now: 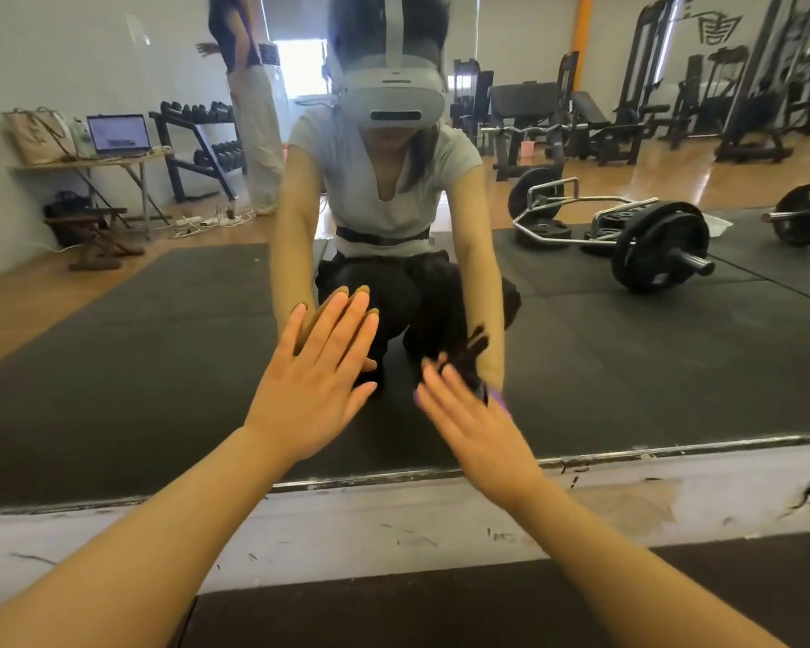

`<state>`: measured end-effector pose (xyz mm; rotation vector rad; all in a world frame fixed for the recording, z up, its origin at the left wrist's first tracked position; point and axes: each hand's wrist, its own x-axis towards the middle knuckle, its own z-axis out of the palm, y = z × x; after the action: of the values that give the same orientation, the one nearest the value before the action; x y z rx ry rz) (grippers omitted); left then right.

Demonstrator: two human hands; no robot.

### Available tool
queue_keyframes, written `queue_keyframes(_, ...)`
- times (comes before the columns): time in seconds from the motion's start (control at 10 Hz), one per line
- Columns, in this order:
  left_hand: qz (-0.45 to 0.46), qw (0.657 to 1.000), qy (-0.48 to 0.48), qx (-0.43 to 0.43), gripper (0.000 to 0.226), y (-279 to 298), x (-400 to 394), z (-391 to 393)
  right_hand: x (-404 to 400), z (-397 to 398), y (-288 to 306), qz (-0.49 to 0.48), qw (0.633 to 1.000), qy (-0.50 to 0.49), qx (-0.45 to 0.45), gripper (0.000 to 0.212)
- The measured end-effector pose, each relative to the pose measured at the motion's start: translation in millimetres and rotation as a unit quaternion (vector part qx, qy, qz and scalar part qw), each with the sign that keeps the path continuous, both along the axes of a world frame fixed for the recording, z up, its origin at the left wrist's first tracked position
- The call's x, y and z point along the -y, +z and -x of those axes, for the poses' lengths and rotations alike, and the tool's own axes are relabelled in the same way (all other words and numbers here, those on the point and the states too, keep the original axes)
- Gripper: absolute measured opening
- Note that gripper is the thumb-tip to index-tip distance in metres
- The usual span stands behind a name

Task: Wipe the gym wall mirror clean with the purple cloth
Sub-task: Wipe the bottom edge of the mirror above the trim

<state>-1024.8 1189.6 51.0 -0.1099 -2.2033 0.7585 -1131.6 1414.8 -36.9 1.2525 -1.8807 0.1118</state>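
The gym wall mirror (627, 348) fills most of the head view, its lower edge just above a scuffed white ledge. My left hand (316, 381) lies flat on the glass, fingers straight and spread. My right hand (475, 427) presses the purple cloth (499, 398) against the low part of the mirror with straight fingers. Only a thin purple rim of the cloth shows beside my fingers; its dark reflection sits just above. The right hand is blurred.
The white ledge (394, 521) under the mirror is chipped and marked, with black floor mat (440, 610) below it. The glass reflects me crouching, a loaded barbell, weight machines, a dumbbell rack, a table with a laptop, and a standing person.
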Motion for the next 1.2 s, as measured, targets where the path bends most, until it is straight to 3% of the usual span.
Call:
queue_keyframes(0.1,0.018,1.0,0.0,-0.016,0.076,-6,8,8,-15,-5,-55,-0.168,0.985,-0.03,-0.028,0.091)
queue_keyframes(0.2,0.033,0.999,0.003,-0.03,0.077,-9,13,14,-23,5,-50,-0.195,0.978,-0.024,-0.076,0.092)
queue_keyframes(0.3,0.037,0.998,-0.001,-0.045,0.078,-10,13,15,-12,15,-1,-0.093,0.989,-0.013,-0.112,0.075)
queue_keyframes(0.4,0.029,0.998,-0.021,-0.048,0.078,-10,13,15,5,20,63,0.064,0.994,-0.008,-0.09,0.066)
queue_keyframes(0.5,0.02,0.998,-0.033,-0.056,0.078,-11,11,16,18,18,88,0.148,0.987,-0.008,-0.057,0.058)
queue_keyframes(0.6,0.021,0.997,-0.036,-0.058,0.078,-12,12,16,20,17,60,0.124,0.991,-0.022,-0.05,0.065)
queue_keyframes(0.8,0.031,0.998,-0.023,-0.054,0.079,-12,12,17,-9,11,-29,-0.099,0.989,-0.047,-0.099,0.081)
queue_keyframes(0.9,0.033,0.998,-0.019,-0.054,0.079,-11,12,17,-18,19,-21,-0.142,0.978,-0.048,-0.142,0.072)
queue_keyframes(1.0,0.031,0.998,-0.02,-0.055,0.078,-12,11,18,-20,26,20,-0.011,0.986,-0.046,-0.161,0.058)
queue_keyframes(1.1,0.022,0.998,-0.025,-0.057,0.078,-12,10,18,-19,29,66,0.136,0.983,-0.028,-0.119,0.059)
queue_keyframes(1.2,0.018,0.998,-0.029,-0.057,0.078,-13,10,18,-18,32,77,0.134,0.989,-0.033,-0.062,0.075)
